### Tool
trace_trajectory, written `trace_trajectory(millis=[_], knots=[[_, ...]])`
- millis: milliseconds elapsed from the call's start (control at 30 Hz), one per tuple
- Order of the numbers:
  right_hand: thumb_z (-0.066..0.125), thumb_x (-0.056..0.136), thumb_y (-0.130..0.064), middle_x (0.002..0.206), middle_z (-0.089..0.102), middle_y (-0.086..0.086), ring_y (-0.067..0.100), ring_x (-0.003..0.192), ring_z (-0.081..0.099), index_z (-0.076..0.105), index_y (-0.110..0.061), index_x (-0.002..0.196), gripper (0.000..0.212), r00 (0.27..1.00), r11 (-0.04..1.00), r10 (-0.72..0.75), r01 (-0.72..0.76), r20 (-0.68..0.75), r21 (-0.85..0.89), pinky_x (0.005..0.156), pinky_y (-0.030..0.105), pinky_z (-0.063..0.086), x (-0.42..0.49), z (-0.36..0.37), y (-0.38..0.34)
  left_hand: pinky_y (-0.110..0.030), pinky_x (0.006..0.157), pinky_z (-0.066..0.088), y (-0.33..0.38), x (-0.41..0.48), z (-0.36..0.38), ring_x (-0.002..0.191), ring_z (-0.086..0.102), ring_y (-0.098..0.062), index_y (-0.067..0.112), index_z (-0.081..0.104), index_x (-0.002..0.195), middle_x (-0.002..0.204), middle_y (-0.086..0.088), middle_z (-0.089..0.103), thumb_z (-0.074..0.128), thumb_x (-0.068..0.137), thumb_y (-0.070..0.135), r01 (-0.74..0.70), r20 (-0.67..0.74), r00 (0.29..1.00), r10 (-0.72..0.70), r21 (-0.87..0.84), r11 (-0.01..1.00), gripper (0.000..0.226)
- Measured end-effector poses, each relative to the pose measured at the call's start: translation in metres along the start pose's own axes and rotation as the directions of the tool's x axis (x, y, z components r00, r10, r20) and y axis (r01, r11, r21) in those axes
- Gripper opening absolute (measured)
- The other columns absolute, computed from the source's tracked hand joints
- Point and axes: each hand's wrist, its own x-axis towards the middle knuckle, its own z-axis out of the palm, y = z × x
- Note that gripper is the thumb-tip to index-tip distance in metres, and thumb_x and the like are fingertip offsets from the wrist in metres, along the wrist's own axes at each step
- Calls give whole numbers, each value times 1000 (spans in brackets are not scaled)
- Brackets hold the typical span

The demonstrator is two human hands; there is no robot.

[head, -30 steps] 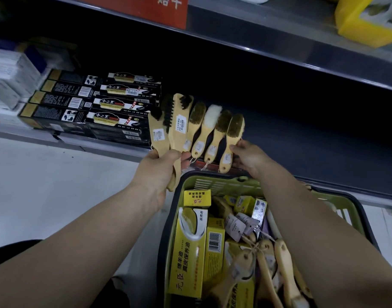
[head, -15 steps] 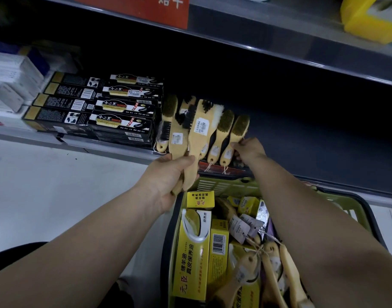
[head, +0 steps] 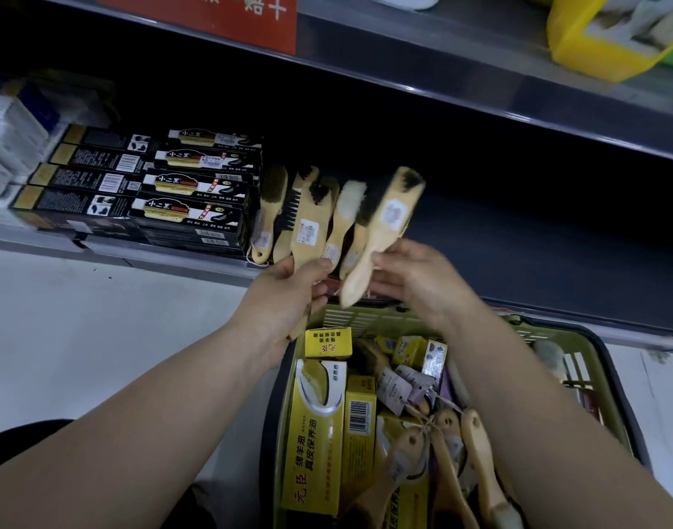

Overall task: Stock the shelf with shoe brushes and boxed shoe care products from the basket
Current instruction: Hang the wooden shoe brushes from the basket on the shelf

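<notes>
A wooden shoe brush, its handle pinched by the right hand, tilts above the green basket's far rim; the left hand grips a second brush beside it, before the shelf beyond the basket.

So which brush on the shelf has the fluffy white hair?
The white-tufted brush, between the wide brush the left hand grips and the long brush the right hand holds. The row's other bristles are dark or brownish.

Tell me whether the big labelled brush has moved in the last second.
Yes. The big brush has shifted right, away from the black boxes, and now meets the right hand.
</notes>
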Motion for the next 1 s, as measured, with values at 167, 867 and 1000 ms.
trace_trajectory(millis=[167, 867, 1000], knots=[[51, 95, -4, 117, 61, 16, 21, 97, 60, 52, -4, 116, 21, 948, 986, 132, -154, -289, -55, 82, 29, 50, 40, -64, 18, -11, 38, 40, 4, 0, -1, 36, 52, 1, 17, 70, 84, 42, 11, 57, 41, 92, 23, -2, -63, 998, 6, 69, 998, 30], [53, 93, -34, 122, 53, 13, 32, 106, 56, 37, -5, 125, 46, 876, 723, -174, -196, -450, -662, 74, 34, 43, 69, -43, 20, -31, 83, 53, 1, 6, -8, 78, 67, -12, 18, 65, 90, 85, -4, 71, 71, 79, 10, -138, -95, 981, 166, 256, 957, 15], [50, 95, -36, 99, 62, -6, 11, 92, 58, 61, -18, 108, 25, 964, 871, -246, 174, -102, -459, 69, 19, 44, 24, 19, 2, -24, 72, 54, 4, 8, -15, 69, 66, -7, 21, 64, 83, 80, -1, 70, 71, 78, 8, -148, -113, 978, 174, 211, 966, 16]])
